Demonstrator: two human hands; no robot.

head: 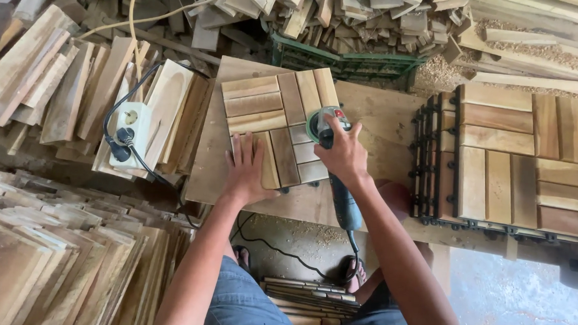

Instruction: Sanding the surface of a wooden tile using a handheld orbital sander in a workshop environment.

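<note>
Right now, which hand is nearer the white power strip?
Left. The left hand lies flat on the wooden tile, closer to the power strip; the right hand grips the sander farther away.

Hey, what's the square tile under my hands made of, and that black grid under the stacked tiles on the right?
The square tile looks like bare unfinished wood: grainy tan and brown slats, matte. The black grid under the stacked tiles looks like moulded plastic, judging by its uniform black clips; not certain.

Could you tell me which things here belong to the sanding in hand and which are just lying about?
In use:
- wooden slat tile, pressed flat by the left hand
- power sander, gripped by the right hand
- workboard under the tile

Lying about:
- stacked tiles to the right
- loose wood offcuts
- power strip
- green crate
</note>
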